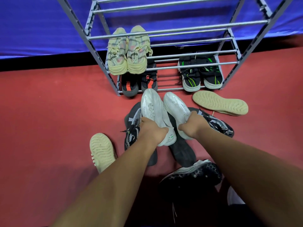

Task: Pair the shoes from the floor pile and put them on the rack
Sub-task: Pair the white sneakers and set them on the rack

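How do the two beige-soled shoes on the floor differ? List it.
The beige shoe right of the pile lies sole-up near the rack, its whole sole in view. The beige shoe left of the pile lies farther from the rack, partly hidden by the left forearm. Both show ridged beige soles on the red floor.

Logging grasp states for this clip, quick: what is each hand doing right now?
Left hand: closed around the heel end of the left white shoe.
Right hand: closed around the heel end of the right white shoe.
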